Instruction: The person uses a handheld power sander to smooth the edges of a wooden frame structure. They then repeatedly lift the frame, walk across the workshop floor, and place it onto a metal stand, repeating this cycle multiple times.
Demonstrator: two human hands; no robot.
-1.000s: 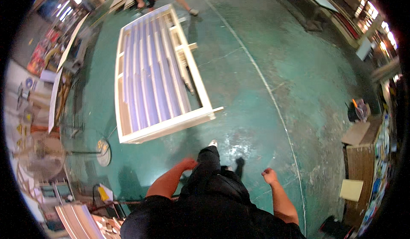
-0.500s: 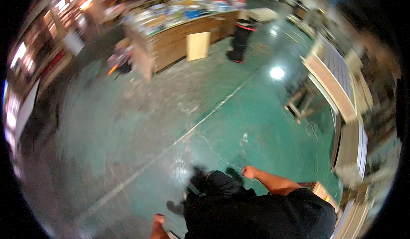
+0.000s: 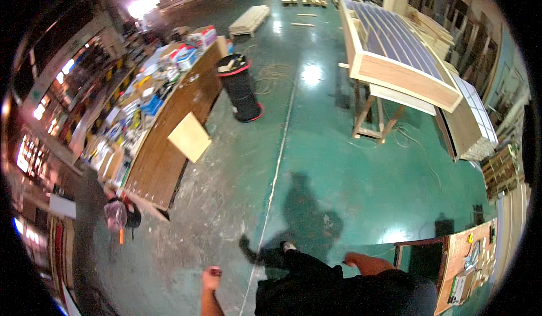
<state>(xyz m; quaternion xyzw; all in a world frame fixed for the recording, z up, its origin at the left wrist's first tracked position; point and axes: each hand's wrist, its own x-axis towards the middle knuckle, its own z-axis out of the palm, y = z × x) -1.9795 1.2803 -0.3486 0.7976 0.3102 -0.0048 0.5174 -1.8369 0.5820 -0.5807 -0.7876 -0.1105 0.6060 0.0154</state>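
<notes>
My left hand (image 3: 211,278) hangs low over the floor, left of my body, with its fingers curled closed. A small dark patch shows at the fingers, and I cannot make out what it is. On the other side, my right hand (image 3: 354,259) is held in front of my dark clothing, touching nothing that I can see; its fingers are smeared. Nearest to it is a low wooden bench (image 3: 446,276) with a board top, bearing small tools, wood pieces and a carton. One of my shoes (image 3: 288,246) shows on the green floor (image 3: 254,163), beside a long pale line.
At left stands a long brown workbench (image 3: 169,127) heaped with goods, a pale board (image 3: 190,137) leaning on it. Beyond is a black bin (image 3: 241,93) with red rims. At right, a large wooden frame (image 3: 403,79) rests on trestles, near stacked panels (image 3: 471,118). Cables lie on the floor.
My view has swung to the right, so the workbench and bin now sit further left. The wooden frame and the low bench show more fully. Both hands have swung with my body.
</notes>
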